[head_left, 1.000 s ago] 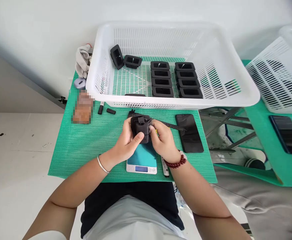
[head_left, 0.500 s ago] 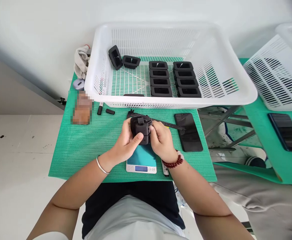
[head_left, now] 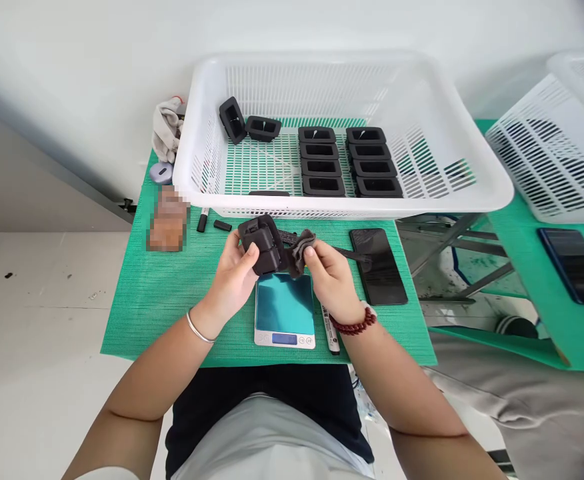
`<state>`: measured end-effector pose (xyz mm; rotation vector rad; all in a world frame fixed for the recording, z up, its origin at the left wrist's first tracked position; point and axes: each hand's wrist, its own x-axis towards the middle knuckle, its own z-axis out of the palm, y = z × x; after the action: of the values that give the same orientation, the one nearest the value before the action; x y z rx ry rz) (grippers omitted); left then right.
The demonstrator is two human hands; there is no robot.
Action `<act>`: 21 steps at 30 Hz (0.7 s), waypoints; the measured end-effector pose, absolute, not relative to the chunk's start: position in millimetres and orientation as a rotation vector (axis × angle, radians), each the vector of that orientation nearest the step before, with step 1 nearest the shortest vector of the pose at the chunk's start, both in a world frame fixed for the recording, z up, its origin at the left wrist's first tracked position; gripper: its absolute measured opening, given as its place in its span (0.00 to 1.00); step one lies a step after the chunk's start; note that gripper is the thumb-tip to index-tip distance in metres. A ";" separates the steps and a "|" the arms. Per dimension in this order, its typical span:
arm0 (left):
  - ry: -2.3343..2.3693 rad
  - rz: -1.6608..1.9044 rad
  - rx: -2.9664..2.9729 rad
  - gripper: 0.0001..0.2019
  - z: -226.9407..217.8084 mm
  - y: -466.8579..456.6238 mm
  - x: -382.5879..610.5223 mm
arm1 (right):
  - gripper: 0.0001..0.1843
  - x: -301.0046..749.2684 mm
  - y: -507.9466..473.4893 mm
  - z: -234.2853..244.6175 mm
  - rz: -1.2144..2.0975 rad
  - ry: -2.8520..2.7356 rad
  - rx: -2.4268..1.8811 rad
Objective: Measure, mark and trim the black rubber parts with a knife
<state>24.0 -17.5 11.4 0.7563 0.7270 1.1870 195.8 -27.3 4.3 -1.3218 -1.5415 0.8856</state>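
My left hand [head_left: 237,270] grips a black plastic housing [head_left: 263,245], thumb across its back and the wide flange turned to the right. Between the fingers of my right hand [head_left: 329,273] is a crumpled dark grey cloth [head_left: 302,251], close beside the housing's flange. Both are held above a small digital scale [head_left: 285,307] with a shiny plate. Behind the hands lies a black caliper [head_left: 349,254], partly covered by them. A white marker [head_left: 331,333] rests right of the scale, below my right wrist.
A large white basket [head_left: 342,205] at the back holds several black housings [head_left: 322,168], mostly in two columns. A black phone [head_left: 379,267] lies at the right. Marker cap [head_left: 223,225], glove [head_left: 166,127] and grey case [head_left: 161,173] are at the left. A person's leg [head_left: 517,400] shows lower right.
The housing has moved left and tilted in my left hand. My right hand has come away from it, and the grey cloth now shows in its fingers. More of the scale is uncovered.
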 end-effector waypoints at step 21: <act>0.615 1.124 0.550 0.09 14.5 -15.7 20.6 | 0.14 196.2 -30.2 -2.4 1.104 -1.611 -1.211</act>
<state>20.6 -15.7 14.5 0.5496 0.6151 1.1236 196.2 -30.2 -2.4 -1.2110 -1.6110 1.1043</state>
